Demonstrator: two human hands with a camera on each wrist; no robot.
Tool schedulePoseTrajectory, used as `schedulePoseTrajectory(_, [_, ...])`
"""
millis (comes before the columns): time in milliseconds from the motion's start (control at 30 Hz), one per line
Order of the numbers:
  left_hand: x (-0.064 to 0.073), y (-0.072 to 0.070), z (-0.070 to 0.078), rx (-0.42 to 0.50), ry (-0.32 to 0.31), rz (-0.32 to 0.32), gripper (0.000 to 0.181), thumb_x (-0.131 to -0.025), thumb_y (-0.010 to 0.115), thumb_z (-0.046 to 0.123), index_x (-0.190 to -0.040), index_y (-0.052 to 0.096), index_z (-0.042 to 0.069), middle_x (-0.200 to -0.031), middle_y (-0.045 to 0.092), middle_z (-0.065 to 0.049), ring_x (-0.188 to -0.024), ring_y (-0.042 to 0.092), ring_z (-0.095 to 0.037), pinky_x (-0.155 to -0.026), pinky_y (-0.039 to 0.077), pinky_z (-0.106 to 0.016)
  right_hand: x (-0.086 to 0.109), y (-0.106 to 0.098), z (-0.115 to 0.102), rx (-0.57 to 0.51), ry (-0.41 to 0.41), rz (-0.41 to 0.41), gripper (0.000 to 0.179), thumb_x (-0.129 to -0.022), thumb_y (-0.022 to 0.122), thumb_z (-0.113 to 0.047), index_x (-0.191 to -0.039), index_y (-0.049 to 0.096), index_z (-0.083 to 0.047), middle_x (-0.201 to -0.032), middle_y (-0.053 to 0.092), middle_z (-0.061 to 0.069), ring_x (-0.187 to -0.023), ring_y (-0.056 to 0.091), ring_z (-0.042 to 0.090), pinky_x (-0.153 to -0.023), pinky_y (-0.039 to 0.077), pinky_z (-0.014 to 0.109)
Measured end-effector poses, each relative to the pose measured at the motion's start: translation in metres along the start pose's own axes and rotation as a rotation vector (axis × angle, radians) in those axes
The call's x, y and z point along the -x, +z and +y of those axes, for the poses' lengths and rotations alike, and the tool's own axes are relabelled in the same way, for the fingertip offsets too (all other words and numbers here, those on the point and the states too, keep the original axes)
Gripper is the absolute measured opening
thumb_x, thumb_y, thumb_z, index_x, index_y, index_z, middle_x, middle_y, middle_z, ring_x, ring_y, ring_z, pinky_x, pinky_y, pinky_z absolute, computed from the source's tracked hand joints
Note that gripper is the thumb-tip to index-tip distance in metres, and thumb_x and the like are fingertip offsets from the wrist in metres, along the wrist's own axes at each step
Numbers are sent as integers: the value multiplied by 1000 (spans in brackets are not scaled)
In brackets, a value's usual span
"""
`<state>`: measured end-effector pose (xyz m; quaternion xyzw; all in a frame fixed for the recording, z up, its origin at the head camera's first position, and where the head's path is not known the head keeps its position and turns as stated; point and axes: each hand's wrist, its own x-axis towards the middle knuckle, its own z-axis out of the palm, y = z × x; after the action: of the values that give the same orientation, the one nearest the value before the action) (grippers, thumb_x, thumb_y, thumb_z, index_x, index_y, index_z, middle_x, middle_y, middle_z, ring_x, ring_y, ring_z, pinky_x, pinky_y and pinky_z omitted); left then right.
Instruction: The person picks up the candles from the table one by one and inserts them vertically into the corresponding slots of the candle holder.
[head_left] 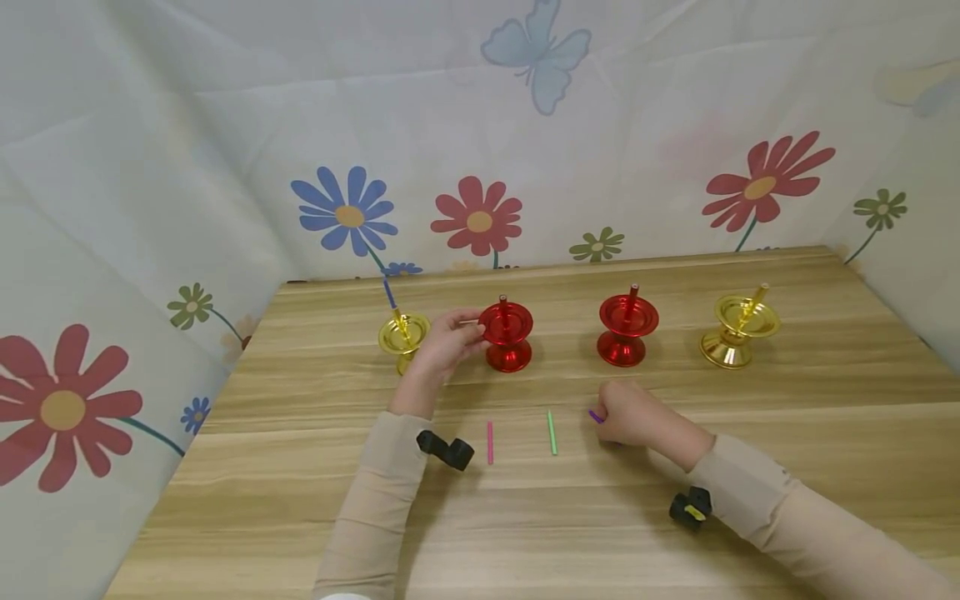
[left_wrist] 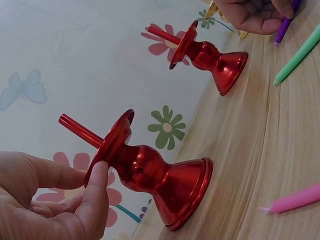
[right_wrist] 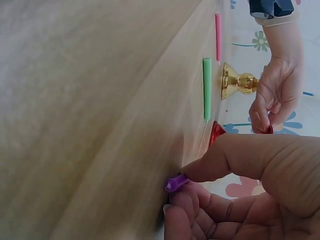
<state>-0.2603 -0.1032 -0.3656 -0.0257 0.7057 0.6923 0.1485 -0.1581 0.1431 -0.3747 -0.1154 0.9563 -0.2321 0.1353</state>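
Observation:
My left hand (head_left: 448, 343) pinches the dish rim of a red candle holder (left_wrist: 145, 169), thumb on one side and fingers on the other; the holder stands upright on the table. Between thumb and fingertips of my right hand (head_left: 628, 413) is a thin purple candle (right_wrist: 176, 183), low over the tabletop. In front of the holders lie a pink candle (head_left: 491, 442) and a green candle (head_left: 552, 432). A blue candle (head_left: 389, 293) stands in the tube of the left gold candle holder (head_left: 405, 333), just left of my left hand.
Right of the gripped holder stand another red candle holder (head_left: 627, 325) and a gold candle holder (head_left: 738, 327), each with a bare tube. The wooden table (head_left: 315, 500) meets a flower-printed curtain (head_left: 405, 125) behind the row.

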Motion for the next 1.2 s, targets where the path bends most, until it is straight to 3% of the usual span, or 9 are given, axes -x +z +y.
schedulePoseTrajectory(133, [0,0,0,-4,-1,6,37,-96,47,-2,-134,47,-4,-116,55,-20,-81,59,-13,-103,44,-45,0,1,0,5,-23,11,34,-66,61,1,-51,35,-16,-50,34,-6,-48,35,9,-45,25,19])
schedulePoseTrajectory(600, [0,0,0,-2,0,10,37,-96,47,-2,-133,47,-5,-115,55,-19,-81,59,-13,-102,45,-44,-2,5,1,18,-38,-19,32,-65,61,1,-54,37,-15,-50,34,-6,-47,34,9,-44,24,19])
schedulePoseTrajectory(867, [3,-2,1,-6,7,20,37,-97,46,-2,-133,47,-5,-115,55,-20,-82,59,-14,-102,45,-44,-5,4,5,-79,-56,-19,30,-66,61,-1,-56,36,-15,-51,33,-6,-49,34,9,-47,24,20])
schedulePoseTrajectory(1067, [2,-2,1,17,8,19,38,-96,46,-4,-133,46,-7,-116,54,-21,-84,58,-14,-101,45,-43,-7,5,9,-139,-81,14,18,-67,65,-4,-65,49,-9,-59,45,-3,-54,41,11,-48,32,22])
schedulePoseTrajectory(1200, [2,0,0,7,0,22,36,-95,48,-3,-132,49,-6,-112,56,-18,-82,59,-13,-94,52,-35,-6,5,12,-178,-91,18,17,-70,68,-4,-69,51,-6,-62,49,-1,-54,44,11,-48,36,23])
